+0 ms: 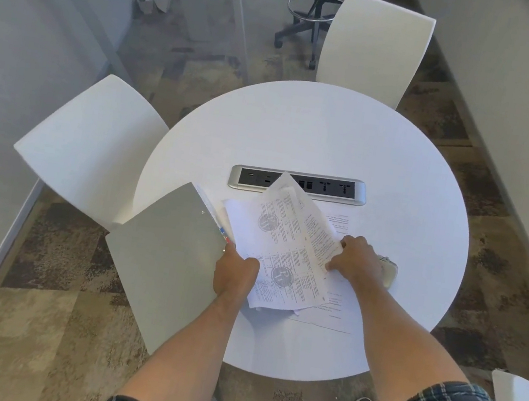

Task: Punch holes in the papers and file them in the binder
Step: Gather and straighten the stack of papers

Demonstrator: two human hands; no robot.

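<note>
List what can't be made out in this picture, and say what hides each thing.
Head view only:
- Object behind the right hand: mostly covered by the hand; could be the punch, cannot tell.
- Binder rings: hidden by its grey cover and the papers.
- Holes in the papers: edges under the left hand, too small to see.
- Print: blurred, too small to read.
- Sheets at the lower right: cut off by the frame edge.

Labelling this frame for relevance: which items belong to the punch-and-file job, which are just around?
Job:
- grey binder, left hand at its edge
- printed papers, right hand pressing them
- loose sheet underneath

Around:
- socket panel
- two white chairs
- stool
</note>
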